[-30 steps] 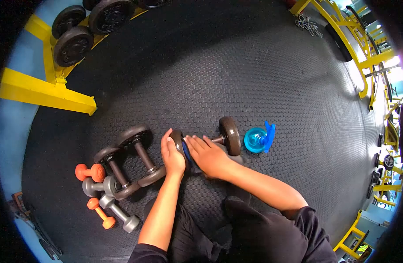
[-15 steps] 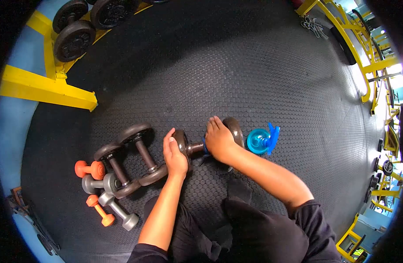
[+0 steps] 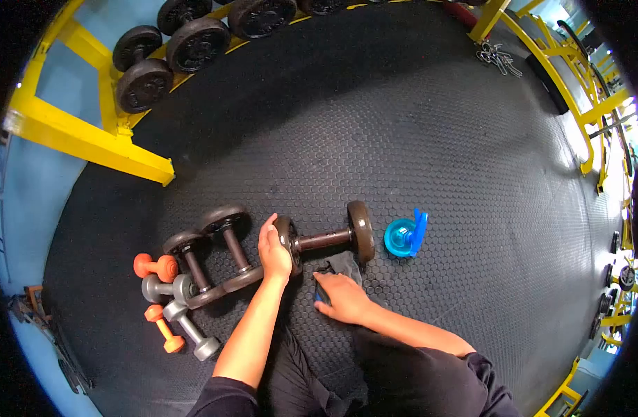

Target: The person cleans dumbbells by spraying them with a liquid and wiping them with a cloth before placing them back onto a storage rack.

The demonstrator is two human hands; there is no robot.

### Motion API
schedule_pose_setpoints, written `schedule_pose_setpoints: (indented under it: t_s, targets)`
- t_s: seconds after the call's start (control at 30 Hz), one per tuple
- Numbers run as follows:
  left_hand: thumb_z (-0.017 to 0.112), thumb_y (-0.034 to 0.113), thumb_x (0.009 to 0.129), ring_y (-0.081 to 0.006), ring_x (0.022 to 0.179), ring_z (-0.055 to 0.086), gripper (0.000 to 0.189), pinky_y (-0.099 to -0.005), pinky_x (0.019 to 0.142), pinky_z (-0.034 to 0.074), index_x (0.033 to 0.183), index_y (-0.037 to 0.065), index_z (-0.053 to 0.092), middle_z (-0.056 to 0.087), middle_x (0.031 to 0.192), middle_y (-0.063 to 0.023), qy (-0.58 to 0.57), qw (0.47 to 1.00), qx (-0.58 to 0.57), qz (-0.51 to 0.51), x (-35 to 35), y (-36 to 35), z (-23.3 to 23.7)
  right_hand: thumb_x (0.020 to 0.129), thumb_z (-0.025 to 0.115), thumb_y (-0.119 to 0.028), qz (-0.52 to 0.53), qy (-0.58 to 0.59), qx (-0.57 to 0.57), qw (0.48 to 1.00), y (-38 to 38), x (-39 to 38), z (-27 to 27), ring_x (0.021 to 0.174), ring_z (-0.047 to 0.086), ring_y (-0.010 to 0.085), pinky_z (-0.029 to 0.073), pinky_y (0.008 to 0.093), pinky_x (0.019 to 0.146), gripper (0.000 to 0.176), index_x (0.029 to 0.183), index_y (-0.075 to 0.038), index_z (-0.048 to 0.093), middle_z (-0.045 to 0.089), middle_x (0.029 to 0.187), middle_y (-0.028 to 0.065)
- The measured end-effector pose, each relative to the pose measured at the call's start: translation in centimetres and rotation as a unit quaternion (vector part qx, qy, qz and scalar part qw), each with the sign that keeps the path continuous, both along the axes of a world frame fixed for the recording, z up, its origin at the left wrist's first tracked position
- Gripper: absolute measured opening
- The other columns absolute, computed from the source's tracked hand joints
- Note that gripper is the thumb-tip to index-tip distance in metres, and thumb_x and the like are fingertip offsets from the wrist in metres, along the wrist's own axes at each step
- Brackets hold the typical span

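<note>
A large brown dumbbell (image 3: 326, 240) lies across the rubber floor in front of me. My left hand (image 3: 274, 251) rests flat against the outer face of its left weight, fingers stretched out. Below the bar, my right hand (image 3: 343, 299) is closed on a dark grey cloth (image 3: 344, 265) with a bit of blue showing near the thumb. The cloth is bunched by the fingers, close to the right weight. To the right of the dumbbell stands a translucent blue spray bottle (image 3: 401, 238) with a blue trigger head.
Two more brown dumbbells (image 3: 237, 249) (image 3: 195, 270) lie to the left. Beside them are small orange dumbbells (image 3: 155, 267) and grey dumbbells (image 3: 192, 330). A yellow rack (image 3: 89, 142) holds several black dumbbells at upper left. Yellow gym frames (image 3: 565, 83) line the right side.
My right hand has moved down and toward me with the cloth, off the dumbbell's bar, which is now uncovered. My left hand stays at the left weight. The camera view has shifted slightly.
</note>
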State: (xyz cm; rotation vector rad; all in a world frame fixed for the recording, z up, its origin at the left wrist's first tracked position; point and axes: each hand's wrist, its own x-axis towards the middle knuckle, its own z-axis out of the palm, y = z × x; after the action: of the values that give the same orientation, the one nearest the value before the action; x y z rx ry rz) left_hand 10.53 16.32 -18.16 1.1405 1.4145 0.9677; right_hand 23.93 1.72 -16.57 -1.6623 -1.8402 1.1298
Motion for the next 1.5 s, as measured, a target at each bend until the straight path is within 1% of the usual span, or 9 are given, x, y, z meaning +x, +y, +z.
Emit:
schedule_pose_setpoints:
  t_s: [0.27, 0.37, 0.5, 0.6, 0.73, 0.97, 1.1, 1.33, 1.5]
  targets:
    - [0.034, 0.027, 0.106, -0.0249, 0.119, 0.055, 0.043, -0.0347, 0.105, 0.039, 0.131, 0.000, 0.056, 0.059, 0.129, -0.0161, 0.022, 1.000, 0.002, -0.009, -0.4, 0.5, -0.9, 0.079, 0.068, -0.012, -0.067, -0.206, 0.226, 0.950, 8.1, 2.2, 2.3, 0.108, 0.059, 0.0359, 0.047, 0.0472, 0.092, 0.042, 0.119, -0.003, 0.059, 0.059, 0.118, 0.0176]
    - [0.031, 0.030, 0.107, -0.0256, 0.126, 0.049, 0.046, -0.0358, 0.109, 0.034, 0.133, 0.001, 0.053, 0.054, 0.134, -0.0173, 0.148, 0.989, 0.000, -0.001, 0.0, 0.1, 0.7, 0.085, 0.057, -0.015, -0.023, -0.234, 0.175, 0.956, 9.9, 1.3, 1.7, 0.106, 0.061, 0.0349, 0.047, 0.0481, 0.097, 0.033, 0.115, -0.001, 0.060, 0.062, 0.110, 0.0161]
    - [0.040, 0.029, 0.106, -0.0270, 0.128, 0.047, 0.047, -0.0373, 0.111, 0.033, 0.145, 0.004, 0.035, 0.049, 0.139, -0.0192, 0.034, 0.991, -0.049, 0.121, -0.1, -2.5, 6.0, 0.081, 0.069, -0.021, 0.070, -0.233, -0.127, 0.962, 13.6, 1.0, 0.4, 0.107, 0.062, 0.0369, 0.049, 0.0473, 0.091, 0.030, 0.104, -0.005, 0.059, 0.065, 0.106, 0.0173]
    - [0.050, 0.032, 0.103, -0.0214, 0.109, 0.061, 0.055, -0.0290, 0.090, 0.044, 0.147, 0.004, 0.030, 0.053, 0.138, -0.0150, -0.096, 0.972, -0.202, 0.077, -1.8, -5.5, 19.6, 0.085, 0.069, -0.035, 0.096, -0.166, -0.189, 0.963, 14.5, 3.1, 0.9, 0.108, 0.061, 0.0385, 0.049, 0.0473, 0.091, 0.039, 0.107, -0.005, 0.059, 0.065, 0.110, 0.0189]
    - [0.051, 0.040, 0.101, -0.0242, 0.115, 0.060, 0.059, -0.0341, 0.096, 0.044, 0.144, 0.003, 0.034, 0.055, 0.135, -0.0166, -0.163, 0.927, -0.326, -0.088, -6.4, -6.1, 32.9, 0.085, 0.070, -0.035, 0.145, -0.237, -0.190, 0.941, 15.8, 2.4, 2.1, 0.109, 0.061, 0.0383, 0.049, 0.0463, 0.094, 0.038, 0.108, -0.006, 0.061, 0.064, 0.113, 0.0199]
    - [0.050, 0.029, 0.103, -0.0242, 0.118, 0.057, 0.051, -0.0366, 0.103, 0.042, 0.141, -0.002, 0.036, 0.054, 0.134, -0.0194, -0.105, 0.946, -0.306, -0.032, -8.3, -5.9, 30.4, 0.087, 0.066, -0.034, 0.185, -0.254, -0.292, 0.903, 15.3, 2.0, -2.9, 0.108, 0.063, 0.0391, 0.050, 0.0476, 0.091, 0.035, 0.112, -0.010, 0.064, 0.067, 0.112, 0.0200]
    - [0.050, 0.020, 0.103, -0.0230, 0.117, 0.057, 0.044, -0.0357, 0.103, 0.043, 0.140, -0.001, 0.038, 0.055, 0.133, -0.0189, -0.137, 0.948, -0.285, 0.025, -9.7, -5.4, 31.8, 0.076, 0.062, -0.006, 0.165, -0.256, -0.399, 0.865, 15.7, 0.9, 6.2, 0.116, 0.060, 0.0389, 0.049, 0.0461, 0.097, 0.045, 0.121, -0.011, 0.062, 0.064, 0.122, 0.0212]
    - [0.056, 0.012, 0.100, -0.0170, 0.111, 0.058, 0.041, -0.0297, 0.097, 0.046, 0.138, 0.003, 0.043, 0.058, 0.129, -0.0155, -0.106, 0.961, -0.249, 0.052, -12.9, -2.2, 41.7, 0.084, 0.064, -0.033, 0.146, -0.177, -0.323, 0.918, 13.6, 0.6, 23.8, 0.097, 0.064, 0.0436, 0.052, 0.0505, 0.084, 0.035, 0.103, -0.003, 0.061, 0.067, 0.101, 0.0266]
    - [0.063, 0.017, 0.094, -0.0317, 0.107, 0.063, 0.046, -0.0424, 0.095, 0.049, 0.134, 0.002, 0.047, 0.060, 0.124, -0.0204, 0.068, 0.994, -0.084, 0.004, -17.2, 8.7, 53.1, 0.086, 0.064, -0.037, 0.112, -0.127, -0.286, 0.943, 16.2, -0.7, 38.2, 0.098, 0.063, 0.0451, 0.051, 0.0506, 0.084, 0.041, 0.103, 0.000, 0.058, 0.066, 0.100, 0.0286]
